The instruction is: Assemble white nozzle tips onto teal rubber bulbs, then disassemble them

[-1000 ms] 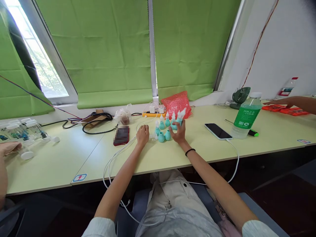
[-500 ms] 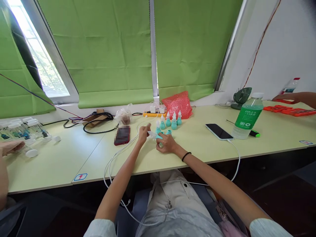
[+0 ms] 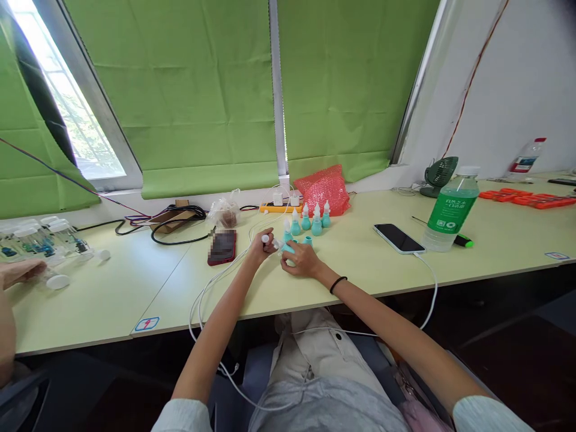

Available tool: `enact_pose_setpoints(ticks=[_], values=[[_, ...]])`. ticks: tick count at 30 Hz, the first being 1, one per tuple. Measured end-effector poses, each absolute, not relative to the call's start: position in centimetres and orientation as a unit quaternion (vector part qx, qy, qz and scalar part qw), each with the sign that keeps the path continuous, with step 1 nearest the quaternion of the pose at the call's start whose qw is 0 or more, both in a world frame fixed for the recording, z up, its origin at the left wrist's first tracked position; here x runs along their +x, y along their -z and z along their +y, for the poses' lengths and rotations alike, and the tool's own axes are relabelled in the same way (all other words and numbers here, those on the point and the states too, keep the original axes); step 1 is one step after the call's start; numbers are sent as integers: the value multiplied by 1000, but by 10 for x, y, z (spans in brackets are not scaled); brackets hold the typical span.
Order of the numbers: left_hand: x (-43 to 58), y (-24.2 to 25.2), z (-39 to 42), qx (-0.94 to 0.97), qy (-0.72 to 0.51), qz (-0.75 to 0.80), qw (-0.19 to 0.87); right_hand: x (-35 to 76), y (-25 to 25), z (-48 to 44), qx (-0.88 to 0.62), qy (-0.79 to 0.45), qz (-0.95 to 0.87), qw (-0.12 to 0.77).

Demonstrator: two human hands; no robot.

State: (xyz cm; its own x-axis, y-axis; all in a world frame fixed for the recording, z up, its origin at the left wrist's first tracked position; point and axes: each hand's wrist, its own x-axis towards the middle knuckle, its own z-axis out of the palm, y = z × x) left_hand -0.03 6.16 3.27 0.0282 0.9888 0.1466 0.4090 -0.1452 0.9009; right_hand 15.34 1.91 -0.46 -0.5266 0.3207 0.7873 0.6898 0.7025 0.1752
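Note:
My left hand (image 3: 261, 249) is closed on a small white nozzle (image 3: 265, 239), whose rounded end sticks out above the fingers. Right beside it, my right hand (image 3: 302, 260) grips a teal squeeze bulb (image 3: 288, 246), partly covered by the fingers. The nozzle and the bulb are close together; whether they touch is hard to make out. Just behind the hands stand several teal bulbs with white tips (image 3: 317, 223). One teal bulb without a tip (image 3: 308, 240) stands by my right fingers.
A dark red phone (image 3: 222, 247) and white cables lie on the left. To the right are a white phone (image 3: 399, 238), a green-labelled bottle (image 3: 452, 210) and a small fan (image 3: 441, 176). Behind is red bubble wrap (image 3: 321, 191). A co-worker's hand (image 3: 22, 271) touches clear vials at far left.
My left hand has turned, so the nozzle's rounded end now faces me. My right hand has shifted slightly left. A person's hand at the far right has left the view.

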Motion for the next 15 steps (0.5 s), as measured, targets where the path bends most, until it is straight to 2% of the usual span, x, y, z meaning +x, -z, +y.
enact_pose_setpoints(ticks=[8, 15], values=[[4, -26, 55, 677, -440, 572, 145, 157, 2, 23, -357, 229, -796, 432], [7, -17, 56, 739, -399, 535, 92, 158, 0, 23, -380, 215, -782, 445]])
